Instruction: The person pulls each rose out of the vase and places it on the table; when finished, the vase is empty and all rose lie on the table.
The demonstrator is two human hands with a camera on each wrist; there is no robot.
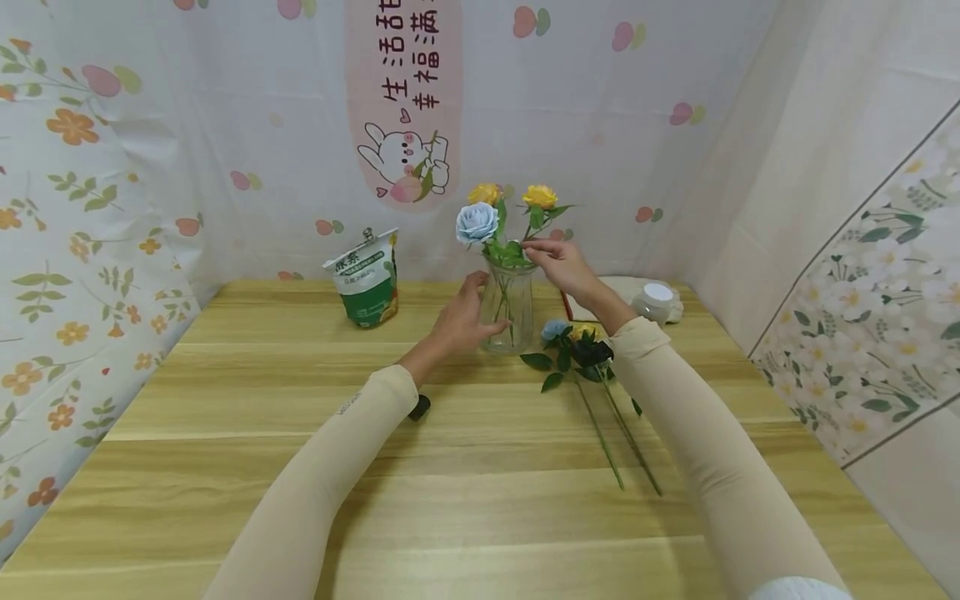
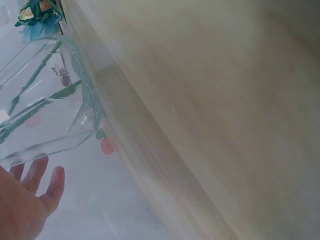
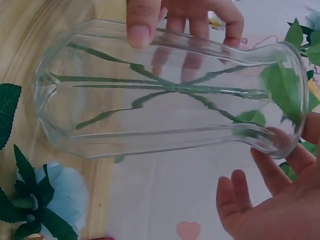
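Note:
A clear glass vase (image 1: 522, 304) stands upright on the table with several green stems inside. My left hand (image 1: 459, 321) grips its side, the thumb lying across the front and other fingers behind the glass in the right wrist view. At the rim, my right hand (image 1: 566, 268) pinches the stem of a yellow rose (image 1: 540, 197) between thumb and fingers; leaves partly hide the contact. A blue rose (image 1: 477, 223) and another yellow rose (image 1: 485, 193) rise from the vase's left side. Green leaves (image 3: 281, 90) crowd the neck.
Cut roses lie right of the vase: a blue bloom (image 1: 555, 330), a yellow one and a dark one (image 1: 592, 353), stems toward me. A green-and-white pouch (image 1: 367, 283) stands left. A white-topped jar (image 1: 657, 302) sits back right. A small black object (image 1: 420, 407) lies beside my left sleeve.

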